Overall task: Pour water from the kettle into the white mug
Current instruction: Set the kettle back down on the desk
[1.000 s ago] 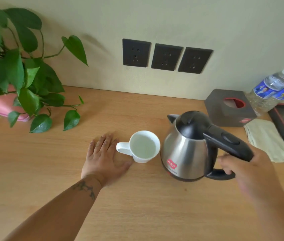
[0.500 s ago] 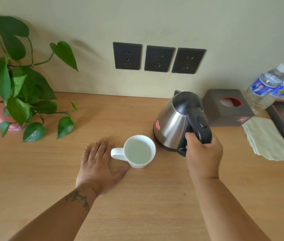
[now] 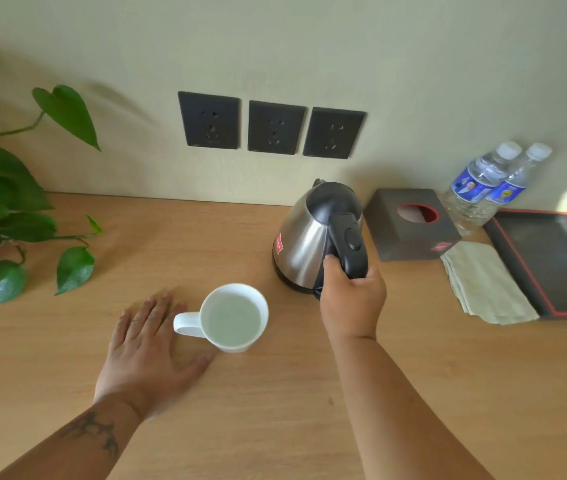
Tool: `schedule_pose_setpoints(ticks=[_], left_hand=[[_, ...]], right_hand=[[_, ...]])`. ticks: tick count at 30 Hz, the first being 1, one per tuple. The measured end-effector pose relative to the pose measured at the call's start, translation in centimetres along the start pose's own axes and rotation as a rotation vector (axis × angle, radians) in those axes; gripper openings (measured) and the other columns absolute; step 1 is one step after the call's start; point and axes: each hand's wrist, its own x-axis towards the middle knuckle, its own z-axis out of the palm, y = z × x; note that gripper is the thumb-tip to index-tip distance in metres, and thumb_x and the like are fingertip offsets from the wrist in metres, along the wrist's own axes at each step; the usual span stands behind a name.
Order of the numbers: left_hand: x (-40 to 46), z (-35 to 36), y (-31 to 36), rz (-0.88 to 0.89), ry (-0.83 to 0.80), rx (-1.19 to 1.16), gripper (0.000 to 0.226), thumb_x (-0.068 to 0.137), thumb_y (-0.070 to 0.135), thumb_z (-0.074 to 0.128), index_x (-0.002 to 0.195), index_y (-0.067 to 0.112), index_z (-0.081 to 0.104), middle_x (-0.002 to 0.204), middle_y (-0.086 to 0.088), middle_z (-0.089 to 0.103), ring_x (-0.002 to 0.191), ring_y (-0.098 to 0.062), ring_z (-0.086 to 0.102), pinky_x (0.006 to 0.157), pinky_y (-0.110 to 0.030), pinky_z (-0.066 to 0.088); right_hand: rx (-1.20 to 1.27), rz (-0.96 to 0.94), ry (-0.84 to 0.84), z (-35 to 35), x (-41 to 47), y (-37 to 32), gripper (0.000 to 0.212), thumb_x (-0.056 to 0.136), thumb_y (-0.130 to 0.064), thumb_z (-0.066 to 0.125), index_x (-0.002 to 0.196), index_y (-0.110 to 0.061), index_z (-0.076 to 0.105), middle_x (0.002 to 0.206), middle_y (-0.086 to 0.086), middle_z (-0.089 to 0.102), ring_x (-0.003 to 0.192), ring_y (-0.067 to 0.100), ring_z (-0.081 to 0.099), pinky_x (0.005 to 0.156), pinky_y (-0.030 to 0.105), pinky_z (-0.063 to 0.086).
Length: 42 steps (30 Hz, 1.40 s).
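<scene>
The steel kettle (image 3: 304,239) with a black lid and handle stands upright on the wooden table (image 3: 275,410), behind and right of the white mug (image 3: 233,318). My right hand (image 3: 351,299) is closed around the kettle's black handle. The mug holds water nearly to the rim, and its handle points left. Flat on the table just left of the mug lies my left hand (image 3: 147,348), fingers spread, thumb next to the mug's base.
A leafy plant (image 3: 1,209) fills the left edge. Right of the kettle sit a dark tissue box (image 3: 410,225), a folded cloth (image 3: 483,282), two water bottles (image 3: 483,183) and a black tray (image 3: 552,261). Three wall sockets (image 3: 271,126) are behind.
My right hand carried the kettle from beside the mug back toward the wall and set it upright near the tissue box. The left hand and mug stayed put.
</scene>
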Motion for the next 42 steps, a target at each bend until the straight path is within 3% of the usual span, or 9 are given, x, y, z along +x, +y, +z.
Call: schedule_pose_setpoints(ticks=[10, 15, 20, 22, 25, 29, 34, 36, 42], left_hand=[[-0.1, -0.1, 0.0, 0.001, -0.005, 0.002, 0.105, 0.07, 0.09, 0.033, 0.153, 0.027, 0.025, 0.165, 0.009, 0.013, 0.151, -0.006, -0.005, 0.125, -0.041, -0.002], [-0.1, -0.2, 0.0, 0.006, -0.006, 0.001, 0.104, 0.07, 0.091, 0.031, 0.153, 0.029, 0.023, 0.166, 0.011, 0.008, 0.15, -0.005, -0.01, 0.124, -0.04, -0.005], [-0.4, -0.1, -0.1, 0.02, 0.007, -0.014, 0.103, 0.071, 0.091, 0.03, 0.154, 0.03, 0.021, 0.166, 0.011, 0.008, 0.15, -0.005, -0.009, 0.124, -0.039, -0.006], [-0.5, 0.0, -0.1, 0.028, 0.022, -0.02, 0.102, 0.071, 0.09, 0.03, 0.153, 0.029, 0.024, 0.165, 0.011, 0.011, 0.15, -0.005, -0.006, 0.124, -0.039, -0.005], [-0.5, 0.1, -0.3, 0.03, 0.041, -0.023, 0.104, 0.07, 0.09, 0.032, 0.152, 0.026, 0.028, 0.164, 0.01, 0.016, 0.151, -0.005, -0.002, 0.123, -0.038, -0.005], [-0.3, 0.5, -0.4, 0.035, 0.052, -0.02, 0.1, 0.069, 0.087, 0.041, 0.149, 0.027, 0.035, 0.162, 0.01, 0.024, 0.151, -0.007, 0.006, 0.123, -0.038, -0.001], [0.0, 0.8, -0.5, 0.03, 0.052, -0.001, 0.097, 0.066, 0.087, 0.047, 0.145, 0.031, 0.042, 0.16, 0.01, 0.03, 0.15, -0.008, 0.013, 0.123, -0.038, 0.002], [0.0, 0.9, -0.5, 0.031, 0.055, 0.003, 0.097, 0.067, 0.087, 0.048, 0.144, 0.03, 0.042, 0.16, 0.009, 0.031, 0.15, -0.009, 0.014, 0.123, -0.039, 0.003], [0.0, 0.8, -0.5, 0.034, 0.06, 0.023, 0.103, 0.068, 0.087, 0.045, 0.147, 0.022, 0.037, 0.16, 0.005, 0.031, 0.15, -0.011, 0.014, 0.122, -0.04, 0.003]], right_hand=[[-0.041, -0.036, -0.111, -0.2, 1.3, 0.3, 0.016, 0.085, -0.014, 0.069, 0.085, 0.0, 0.063, 0.07, 0.007, 0.059, 0.063, 0.018, 0.053, 0.056, 0.03, 0.049], [-0.093, -0.07, -0.157, -0.6, 1.3, 0.3, 0.016, 0.086, -0.02, 0.07, 0.088, -0.004, 0.066, 0.071, 0.009, 0.063, 0.064, 0.018, 0.058, 0.062, 0.041, 0.055], [-0.147, -0.094, -0.221, -1.4, 2.1, -0.1, 0.017, 0.089, -0.014, 0.068, 0.092, 0.002, 0.064, 0.078, 0.028, 0.066, 0.063, 0.021, 0.057, 0.048, 0.019, 0.046], [-0.157, -0.09, -0.26, -1.9, 2.9, -0.5, 0.003, 0.09, -0.01, 0.067, 0.092, -0.011, 0.064, 0.077, 0.015, 0.068, 0.057, 0.013, 0.06, 0.042, 0.009, 0.043], [-0.184, -0.088, -0.29, -2.4, 4.5, -1.0, 0.014, 0.092, -0.012, 0.065, 0.101, -0.023, 0.064, 0.081, 0.0, 0.07, 0.061, 0.001, 0.066, 0.047, 0.012, 0.045], [-0.175, -0.046, -0.197, -1.9, 6.8, -1.1, 0.016, 0.092, -0.017, 0.063, 0.107, -0.019, 0.059, 0.087, -0.002, 0.064, 0.078, 0.02, 0.061, 0.057, 0.028, 0.043], [0.058, 0.271, -0.122, 0.1, 9.7, -1.8, 0.039, 0.09, -0.014, 0.057, 0.129, -0.02, 0.053, 0.103, 0.005, 0.064, 0.09, 0.031, 0.066, 0.078, 0.052, 0.061], [0.114, 0.278, -0.117, 0.5, 10.4, -1.9, 0.046, 0.09, -0.006, 0.051, 0.133, -0.023, 0.052, 0.105, 0.005, 0.063, 0.083, 0.025, 0.06, 0.067, 0.04, 0.056], [0.012, 0.167, -0.181, 0.1, 9.7, -0.8, 0.074, 0.091, 0.003, 0.043, 0.155, -0.034, 0.033, 0.135, 0.002, 0.056, 0.083, 0.007, 0.051, 0.061, 0.026, 0.037]])
